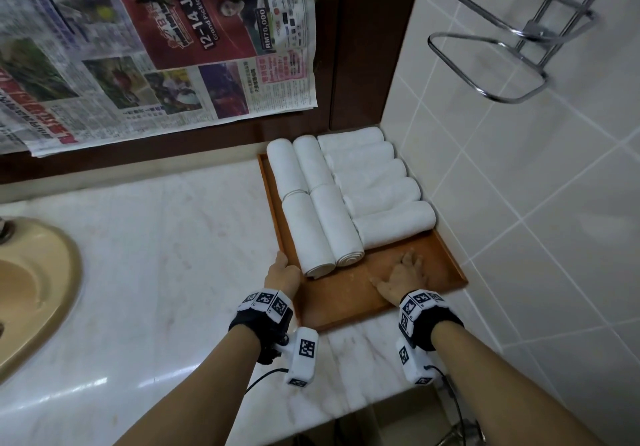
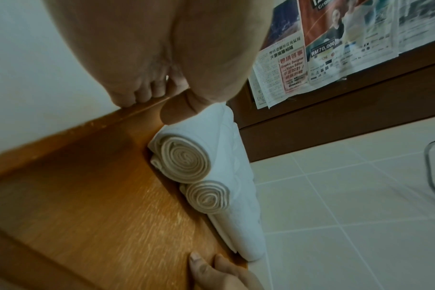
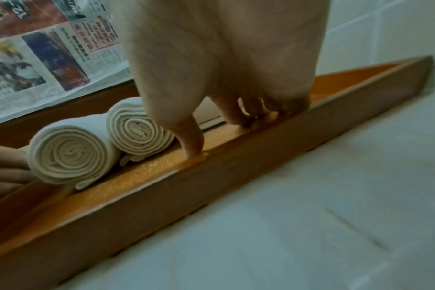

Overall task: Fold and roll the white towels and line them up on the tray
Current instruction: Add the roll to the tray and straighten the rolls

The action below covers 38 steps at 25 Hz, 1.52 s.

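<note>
On the wooden tray, the right hand rests with fingers spread flat. The left hand grips the tray's left rim, thumb touching a rolled towel.

Bare forearms, no sleeves. Each wrist wears a black band topped by a white block with black-and-white square code markers: left block, right block. A white boxy camera unit with the same markers hangs under each wrist, left one, right one. A thin black cable runs back from the left unit, another from the right. Left hand and right hand bare, no rings or gloves.
</note>
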### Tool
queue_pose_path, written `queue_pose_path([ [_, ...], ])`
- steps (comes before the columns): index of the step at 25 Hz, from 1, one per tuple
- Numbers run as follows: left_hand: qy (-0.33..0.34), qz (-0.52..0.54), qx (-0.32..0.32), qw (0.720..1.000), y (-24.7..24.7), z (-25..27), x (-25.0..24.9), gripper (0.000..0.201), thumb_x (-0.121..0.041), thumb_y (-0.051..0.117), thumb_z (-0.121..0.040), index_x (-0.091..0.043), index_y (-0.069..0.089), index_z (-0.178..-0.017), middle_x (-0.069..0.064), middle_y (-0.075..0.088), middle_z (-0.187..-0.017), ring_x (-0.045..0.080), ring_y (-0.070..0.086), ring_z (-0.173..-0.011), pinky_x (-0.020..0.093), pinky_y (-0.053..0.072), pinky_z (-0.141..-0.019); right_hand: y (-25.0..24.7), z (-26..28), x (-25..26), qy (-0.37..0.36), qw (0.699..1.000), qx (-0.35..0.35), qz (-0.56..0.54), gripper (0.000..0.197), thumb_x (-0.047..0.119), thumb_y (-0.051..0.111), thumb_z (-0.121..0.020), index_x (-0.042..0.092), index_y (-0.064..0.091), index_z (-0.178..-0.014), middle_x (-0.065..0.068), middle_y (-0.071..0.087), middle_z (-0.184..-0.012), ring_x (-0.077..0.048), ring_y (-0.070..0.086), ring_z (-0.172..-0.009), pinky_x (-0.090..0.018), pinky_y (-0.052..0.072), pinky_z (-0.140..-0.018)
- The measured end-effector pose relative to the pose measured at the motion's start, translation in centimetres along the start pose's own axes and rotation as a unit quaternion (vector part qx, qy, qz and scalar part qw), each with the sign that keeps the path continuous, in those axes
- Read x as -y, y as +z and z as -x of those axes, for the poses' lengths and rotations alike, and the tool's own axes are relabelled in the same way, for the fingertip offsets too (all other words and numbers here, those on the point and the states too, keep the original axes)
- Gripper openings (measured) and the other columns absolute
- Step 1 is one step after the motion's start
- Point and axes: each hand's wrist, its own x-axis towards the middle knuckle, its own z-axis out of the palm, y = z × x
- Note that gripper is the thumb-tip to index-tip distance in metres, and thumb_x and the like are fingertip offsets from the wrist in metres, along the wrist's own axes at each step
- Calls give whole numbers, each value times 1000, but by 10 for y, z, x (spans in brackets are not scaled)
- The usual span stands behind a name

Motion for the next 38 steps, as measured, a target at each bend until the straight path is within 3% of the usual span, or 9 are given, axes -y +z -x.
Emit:
queue_pose_path([
  [4, -15, -50, -4, 999, -2, 0, -8, 71, -6, 47, -85, -12, 25, -152, 12, 40, -149, 34, 43, -131, 41, 39, -109, -21, 2, 3, 8, 1000, 13, 27, 79, 58, 60, -77, 4, 49, -134, -14, 29, -151, -34, 30, -137, -48, 33, -109],
  [7, 5, -74, -91, 993, -8, 5, -28, 28, -11, 50, -91, -7, 60, -116, 6, 62, -118, 29, 55, -114, 24, 45, -89, -35, 16, 25, -35, 981, -188, 15, 48, 53, 59, -71, 16, 61, -102, -5, 51, -116, -27, 47, -110, -43, 42, -88],
  [9, 42, -90, -155, 983, -5, 8, -45, 21, -19, 54, -95, -4, 64, -105, 10, 64, -107, 29, 57, -108, 24, 44, -79, -36, 17, 45, -132, 955, -266, -1, 41, 45, 59, -76, 17, 59, -105, -4, 50, -114, -26, 47, -109, -42, 40, -86],
  [12, 44, -157, -128, 978, 7, 4, -60, 38, -41, 59, -91, -4, 64, -98, 11, 62, -98, 26, 59, -93, 32, 48, -76, -33, 2, 64, -233, 960, -149, 30, 54, 41, 43, -95, 23, 34, -146, -3, 22, -155, -28, 18, -143, -56, 22, -109],
  [16, 43, -212, -101, 971, 15, -17, -61, 42, -38, 60, -91, 1, 62, -107, 15, 60, -113, 30, 59, -102, 34, 48, -80, -35, -24, 69, -262, 954, -43, 140, 59, 44, 20, -103, 24, 0, -155, 11, -10, -161, -18, -16, -147, -64, -3, -114],
  [22, 35, -218, -94, 971, 21, -30, -67, 36, -29, 57, -93, 1, 61, -112, 17, 54, -122, 31, 57, -107, 37, 50, -88, -36, -33, 72, -268, 950, -35, 157, 59, 43, 19, -103, 23, 0, -155, 12, -7, -162, -18, -17, -147, -64, -2, -114],
  [26, 26, -239, -67, 968, 13, -34, -71, 42, -32, 57, -93, 1, 58, -118, 17, 52, -127, 30, 57, -108, 32, 47, -80, -52, -37, 87, -279, 945, -78, 148, 56, 40, 36, -99, 19, 23, -150, 3, 10, -160, -21, 5, -147, -62, 7, -115],
  [34, 69, -201, -68, 975, 25, -42, -68, 63, -24, 38, -102, 4, 9, -150, 17, 17, -156, 34, 29, -138, 37, 26, -113, -51, -64, 93, -291, 934, -28, 207, 56, 39, 16, -104, 27, -8, -153, 15, -14, -160, -16, -17, -147, -65, -4, -113],
  [38, 42, -226, -56, 972, 15, -45, -78, 56, -27, 48, -98, 2, 31, -142, 17, 38, -145, 33, 43, -129, 37, 38, -103, -56, -67, 98, -300, 938, -37, 172, 60, 40, 29, -101, 25, 4, -154, 12, -9, -161, -17, -7, -148, -67, 1, -112],
])
